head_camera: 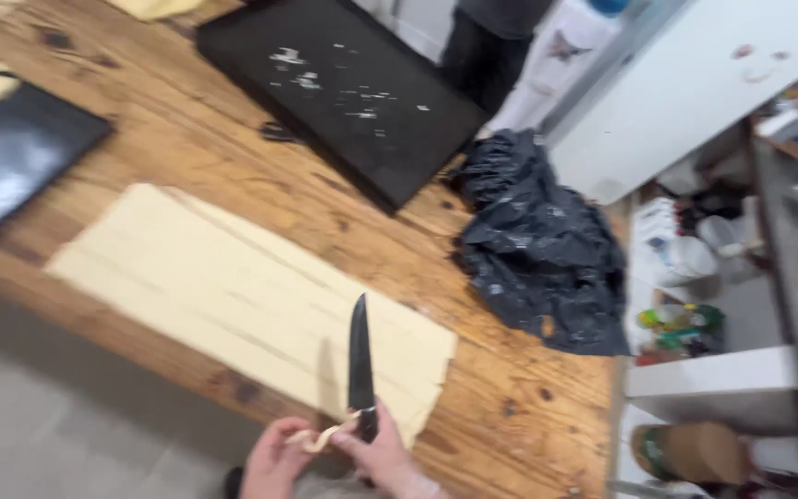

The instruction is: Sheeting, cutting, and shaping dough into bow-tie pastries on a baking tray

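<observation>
Head view was pretty blurry, but both hands sat at the bottom edge, close together. Right hand [382, 455] was clamped round the handle of a black knife [359, 356] with the blade pointing up and away. Left hand [272, 460] was pinching a thin pale strip of dough [323, 434] that ran across to the base of the blade, so the two hands were basically joined by that strip.

Just past the knife lay a big rolled-out dough sheet [233, 296] flat on the wooden table [519, 407], its near right corner right under the blade.

What I'd worry about: the left fingers were very near the edge, so pulling the strip off carelessly could nick them. The strip also looked thin enough to tear.

Other stuff: a black tray [344, 88] with white crumbs at the top, another dark tray [6, 157] on the left, a crumpled black plastic bag [538, 249] at the table's right edge. Over by the shelves there was a white tub [685, 249], green-capped bottles [681, 323] and a round brown container with a green label [690, 453]. Too smeared to tell more.
</observation>
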